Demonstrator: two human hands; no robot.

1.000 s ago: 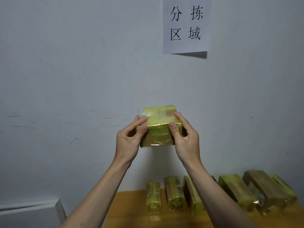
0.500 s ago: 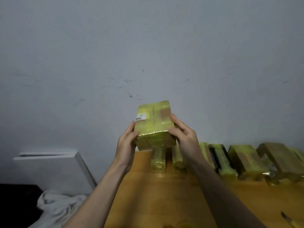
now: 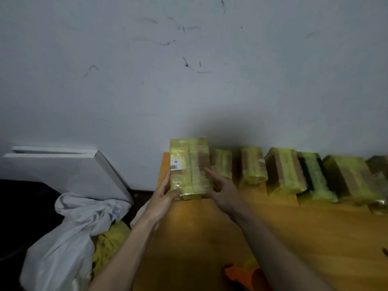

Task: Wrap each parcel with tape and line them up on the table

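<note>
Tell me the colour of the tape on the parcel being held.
Translucent yellow-green over brown cardboard on the parcel, seen best in the head view.

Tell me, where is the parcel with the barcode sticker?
In the head view, the parcel with the barcode sticker sits between the left hand and right hand, at the left end of the row of parcels.

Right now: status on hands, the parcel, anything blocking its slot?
Left hand gripping parcel at its left edge; right hand open against its right side. Parcel at left end of the wrapped row, by the wall. Nothing blocking.
</note>
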